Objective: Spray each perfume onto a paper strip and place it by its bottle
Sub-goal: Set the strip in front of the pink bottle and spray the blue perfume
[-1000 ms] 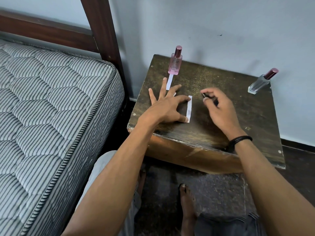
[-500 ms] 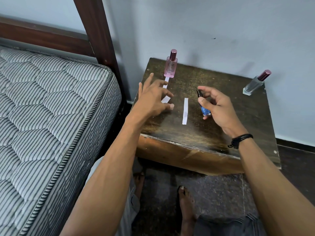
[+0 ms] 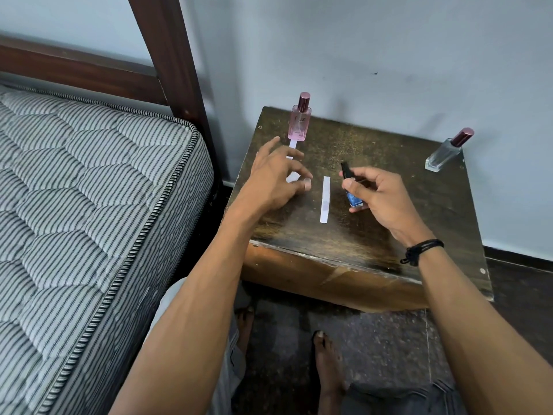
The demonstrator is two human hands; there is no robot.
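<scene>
Beneath the relaxed left hand (image 3: 273, 178) a strip (image 3: 292, 144) lies half-hidden; right hand (image 3: 380, 196) grips the blue bottle (image 3: 354, 199).

Blue bottle (image 3: 354, 201) half hidden by right fingers (image 3: 359, 188).

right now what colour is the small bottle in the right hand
Blue bottle with a black cap, clearest in the head view.

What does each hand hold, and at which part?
The right hand grips the blue bottle round its upper body, below the black cap. The left hand lies over a paper strip; a hold cannot be told.
</scene>
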